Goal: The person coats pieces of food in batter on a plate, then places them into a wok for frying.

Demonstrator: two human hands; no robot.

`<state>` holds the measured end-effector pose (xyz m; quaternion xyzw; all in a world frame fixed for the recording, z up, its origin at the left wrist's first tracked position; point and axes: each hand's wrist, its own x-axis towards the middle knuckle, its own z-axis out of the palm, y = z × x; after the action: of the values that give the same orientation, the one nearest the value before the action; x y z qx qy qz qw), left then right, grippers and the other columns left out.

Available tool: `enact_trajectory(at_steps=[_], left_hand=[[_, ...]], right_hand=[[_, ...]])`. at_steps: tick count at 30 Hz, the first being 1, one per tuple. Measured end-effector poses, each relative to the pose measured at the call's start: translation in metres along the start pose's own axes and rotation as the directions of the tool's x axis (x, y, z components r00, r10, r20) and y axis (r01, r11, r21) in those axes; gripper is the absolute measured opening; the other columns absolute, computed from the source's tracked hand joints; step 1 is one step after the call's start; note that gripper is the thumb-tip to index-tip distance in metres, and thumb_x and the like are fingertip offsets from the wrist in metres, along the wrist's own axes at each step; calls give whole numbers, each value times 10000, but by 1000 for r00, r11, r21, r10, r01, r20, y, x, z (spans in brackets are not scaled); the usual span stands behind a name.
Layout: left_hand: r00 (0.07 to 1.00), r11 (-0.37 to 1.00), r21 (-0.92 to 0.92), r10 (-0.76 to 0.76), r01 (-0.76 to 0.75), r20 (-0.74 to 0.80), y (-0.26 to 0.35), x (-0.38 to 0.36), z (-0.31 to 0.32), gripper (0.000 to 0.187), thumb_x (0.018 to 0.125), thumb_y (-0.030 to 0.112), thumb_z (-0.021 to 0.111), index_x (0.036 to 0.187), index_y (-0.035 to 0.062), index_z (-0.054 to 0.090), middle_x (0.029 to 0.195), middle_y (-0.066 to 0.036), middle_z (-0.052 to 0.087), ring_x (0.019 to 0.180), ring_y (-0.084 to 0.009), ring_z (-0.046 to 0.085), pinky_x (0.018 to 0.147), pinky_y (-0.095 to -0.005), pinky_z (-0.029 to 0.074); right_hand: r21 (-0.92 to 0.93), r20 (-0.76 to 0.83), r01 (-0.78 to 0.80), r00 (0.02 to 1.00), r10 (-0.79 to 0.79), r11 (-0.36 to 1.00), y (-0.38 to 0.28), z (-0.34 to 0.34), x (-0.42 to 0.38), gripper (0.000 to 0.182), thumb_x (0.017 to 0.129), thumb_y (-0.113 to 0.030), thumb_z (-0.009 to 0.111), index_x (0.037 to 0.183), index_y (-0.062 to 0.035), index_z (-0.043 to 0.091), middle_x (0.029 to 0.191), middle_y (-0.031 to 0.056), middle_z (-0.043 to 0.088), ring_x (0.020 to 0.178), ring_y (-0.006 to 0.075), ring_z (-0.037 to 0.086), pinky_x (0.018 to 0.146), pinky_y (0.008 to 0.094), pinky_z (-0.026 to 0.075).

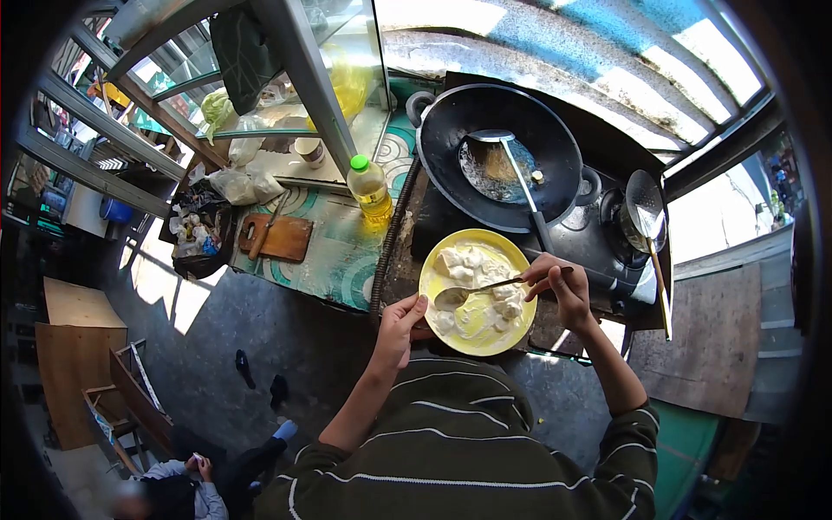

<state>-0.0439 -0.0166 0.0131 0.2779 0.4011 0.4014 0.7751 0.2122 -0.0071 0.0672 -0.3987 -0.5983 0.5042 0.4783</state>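
Observation:
My left hand (399,332) grips the left rim of a yellow plate (478,346), its thumb on the edge. White coated pieces (468,265) and pale batter lie in the plate. In my right hand (562,290) is the handle of a metal spoon (451,298), whose bowl rests among the batter at the plate's left side. Just beyond the plate a large black wok (440,160) sits on the stove, with oil and a small piece in its bottom. A spatula (518,170) leans in the wok, its dark handle reaching over the near rim towards the plate.
An oil bottle (370,192) with a green cap stands left of the stove. Farther left are a cutting board (290,238) with a knife and a black bag of rubbish (198,238). A strainer (643,198) lies at the right burner. Another person (199,485) sits at lower left.

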Motion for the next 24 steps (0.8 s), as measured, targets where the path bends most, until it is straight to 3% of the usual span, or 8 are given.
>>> enact_trajectory(at_steps=[6,8,10,12,16,20,22,24], left_hand=[[999,998,-61,-2,0,-32,-5,0,-6,295,860,212,464,1019,-29,525,893,-93,602,767,-139,603,646,-283,523],[999,999,-37,15,-17,-44,-2,-1,-4,298,861,218,462,1015,-30,526,899,-98,602,772,-143,604,647,-283,523],[998,1000,-14,26,-27,-59,-2,-1,-5,302,861,223,461,1012,-30,527,905,-102,601,777,-147,605,648,-284,523],[998,997,-77,-30,26,-47,-1,-1,-9,306,864,225,453,1013,-33,522,917,-109,600,784,-154,607,649,-285,523],[996,993,-116,-18,9,-82,-1,-5,-4,291,853,261,482,981,9,553,838,-70,616,716,-123,611,616,-263,514],[996,995,-102,-4,-5,-88,-3,-5,-5,291,855,262,478,981,11,554,838,-68,616,714,-123,612,617,-264,516],[997,996,-89,-1,-6,-83,-2,-4,-6,291,855,262,477,982,11,554,839,-68,617,713,-122,612,617,-262,516],[996,998,-67,-9,3,-87,1,-4,-5,289,856,261,476,979,13,556,831,-65,618,704,-117,610,605,-252,513]], right_hand=[[-18,-18,-8,1000,8,1000,-1,5,-14,419,899,-282,352,808,63,573,790,130,552,660,155,542,579,242,475],[-87,44,-7,999,10,996,0,6,-20,407,898,-268,355,797,63,570,757,120,553,624,156,555,577,238,474],[-129,-18,-1,1000,-1,992,-7,13,-22,402,900,-258,351,792,62,568,731,112,553,607,158,564,567,235,472],[-144,-107,-93,991,78,985,-15,14,-22,402,903,-250,341,787,60,568,721,110,551,613,152,564,552,234,470],[-44,-154,-184,972,176,982,-5,7,-25,395,904,-256,346,784,48,568,705,91,561,598,130,559,519,222,456],[-14,-221,-198,956,190,980,-3,8,-31,386,906,-262,346,789,39,558,672,78,559,566,113,541,505,214,444],[-67,-347,-163,929,130,984,-6,10,-31,380,908,-259,338,774,31,544,626,64,544,531,99,515,493,204,426],[-104,-334,-149,937,106,983,-10,7,-31,379,909,-259,337,761,25,541,611,58,537,521,93,505,483,202,416]])
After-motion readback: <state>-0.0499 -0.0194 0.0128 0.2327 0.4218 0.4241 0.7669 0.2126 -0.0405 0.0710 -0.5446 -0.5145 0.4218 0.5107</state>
